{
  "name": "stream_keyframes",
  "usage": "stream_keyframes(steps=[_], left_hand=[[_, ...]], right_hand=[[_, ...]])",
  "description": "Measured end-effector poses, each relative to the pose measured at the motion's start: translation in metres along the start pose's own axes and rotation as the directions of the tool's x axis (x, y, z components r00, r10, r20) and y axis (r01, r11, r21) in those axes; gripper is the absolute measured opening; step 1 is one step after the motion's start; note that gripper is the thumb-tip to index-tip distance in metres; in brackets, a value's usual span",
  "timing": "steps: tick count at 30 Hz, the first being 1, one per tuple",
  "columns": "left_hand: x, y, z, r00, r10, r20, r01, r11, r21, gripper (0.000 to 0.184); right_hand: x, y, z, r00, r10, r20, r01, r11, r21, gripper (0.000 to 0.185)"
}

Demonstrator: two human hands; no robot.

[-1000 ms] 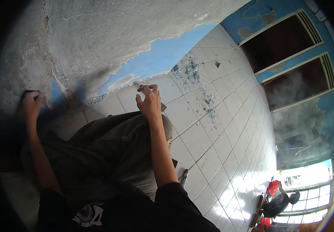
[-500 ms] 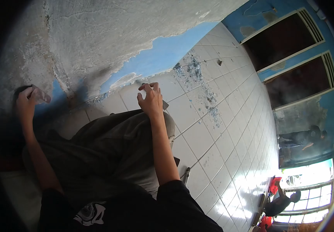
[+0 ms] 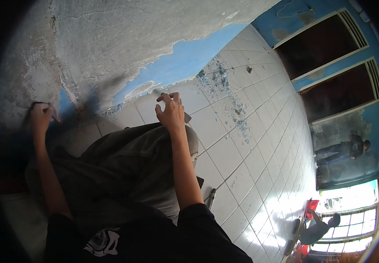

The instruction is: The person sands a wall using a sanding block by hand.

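Against the lower wall at left, my left hand [image 3: 41, 117] is closed around a flat pinkish-brown piece [image 3: 56, 115] with a dark edge. Most of that piece is hidden by the fingers. Over my bent knee, my right hand [image 3: 171, 111] has its fingers loosely bent and apart, the thumb standing away from them. Just past its wrist shows a grey flat piece [image 3: 187, 118], partly covered by the hand. A small greenish-grey end [image 3: 163, 94] peeks out by the fingertips; I cannot tell whether the two belong together.
Bare grey plaster [image 3: 110, 39] meets a peeling blue strip [image 3: 185, 57] above the tiles. Paint flakes [image 3: 222, 83] litter the floor. A dark-handled tool [image 3: 211, 198] lies beside my leg. One person [image 3: 343, 149] stands at the far wall, another [image 3: 318, 230] near the window.
My left hand has shifted right along the wall, and its piece is now mostly covered. My right hand stays put. The two people in the background have changed posture.
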State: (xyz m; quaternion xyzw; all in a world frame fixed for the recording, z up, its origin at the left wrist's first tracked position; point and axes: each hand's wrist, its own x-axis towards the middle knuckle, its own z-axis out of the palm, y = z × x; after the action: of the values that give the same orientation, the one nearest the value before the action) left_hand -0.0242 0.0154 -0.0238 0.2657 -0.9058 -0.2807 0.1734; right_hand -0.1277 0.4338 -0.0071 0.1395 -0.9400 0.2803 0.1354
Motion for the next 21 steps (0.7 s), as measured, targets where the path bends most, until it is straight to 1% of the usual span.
stream_keyframes(steps=[1, 2, 3, 5, 6, 7, 9, 10, 11, 13, 15, 17, 18, 21], left_hand=[[0.0, -0.009, 0.014, 0.999, -0.041, 0.014, 0.04, 0.998, 0.052, 0.026], [-0.004, -0.003, 0.018, 0.996, -0.081, 0.026, 0.078, 0.991, 0.105, 0.025], [-0.003, 0.003, 0.013, 0.996, -0.079, 0.028, 0.076, 0.992, 0.103, 0.025], [-0.002, 0.021, -0.011, 1.0, 0.006, 0.023, -0.008, 0.995, 0.102, 0.023], [-0.005, 0.027, -0.022, 0.998, 0.014, -0.062, -0.014, 1.0, 0.001, 0.024], [-0.005, 0.024, -0.021, 0.998, 0.015, -0.059, -0.015, 1.0, 0.003, 0.024], [-0.001, 0.012, -0.022, 0.973, 0.124, -0.197, -0.126, 0.992, 0.005, 0.026], [0.003, 0.005, -0.014, 0.998, 0.045, -0.045, -0.05, 0.992, -0.12, 0.027], [0.001, 0.01, -0.008, 0.998, 0.045, -0.045, -0.05, 0.992, -0.119, 0.027], [-0.007, 0.027, 0.001, 0.987, -0.143, 0.075, 0.133, 0.984, 0.118, 0.025], [-0.009, 0.025, 0.001, 0.99, -0.13, 0.058, 0.123, 0.985, 0.12, 0.025], [-0.002, 0.015, -0.006, 0.999, -0.023, -0.04, 0.024, 1.0, 0.009, 0.025], [-0.002, 0.019, -0.016, 0.998, 0.01, -0.069, -0.011, 1.0, -0.009, 0.026], [0.006, 0.007, -0.012, 0.999, 0.051, -0.018, -0.052, 0.997, -0.05, 0.025]], right_hand=[[0.0, 0.0, 0.0, 1.0, 0.004, 0.001, -0.004, 1.0, 0.007, 0.023], [-0.001, 0.0, -0.001, 1.0, 0.005, 0.001, -0.005, 1.0, 0.005, 0.023], [-0.001, -0.001, -0.001, 1.0, 0.006, 0.004, -0.006, 1.0, 0.005, 0.023], [0.0, 0.0, -0.002, 1.0, 0.012, 0.004, -0.012, 1.0, 0.007, 0.023], [0.0, 0.0, -0.002, 1.0, 0.006, -0.002, -0.006, 1.0, -0.017, 0.022], [0.0, 0.001, -0.001, 1.0, -0.001, -0.007, 0.001, 0.999, -0.041, 0.021], [0.0, 0.001, -0.001, 1.0, 0.008, 0.005, -0.008, 1.0, -0.012, 0.021], [0.0, 0.0, -0.001, 1.0, 0.014, 0.016, -0.014, 1.0, 0.016, 0.022], [0.0, -0.001, -0.001, 1.0, 0.014, 0.016, -0.014, 1.0, 0.017, 0.022], [-0.001, -0.002, -0.003, 0.999, 0.032, 0.03, -0.032, 0.999, -0.011, 0.021], [-0.002, -0.002, -0.002, 0.999, 0.025, 0.028, -0.025, 1.0, -0.015, 0.021], [0.0, -0.001, -0.002, 1.0, 0.019, 0.022, -0.019, 1.0, -0.02, 0.021], [-0.001, -0.001, -0.002, 1.0, 0.017, 0.022, -0.017, 1.0, -0.021, 0.021], [0.0, -0.001, -0.002, 0.999, 0.02, 0.031, -0.019, 0.999, -0.035, 0.021]])
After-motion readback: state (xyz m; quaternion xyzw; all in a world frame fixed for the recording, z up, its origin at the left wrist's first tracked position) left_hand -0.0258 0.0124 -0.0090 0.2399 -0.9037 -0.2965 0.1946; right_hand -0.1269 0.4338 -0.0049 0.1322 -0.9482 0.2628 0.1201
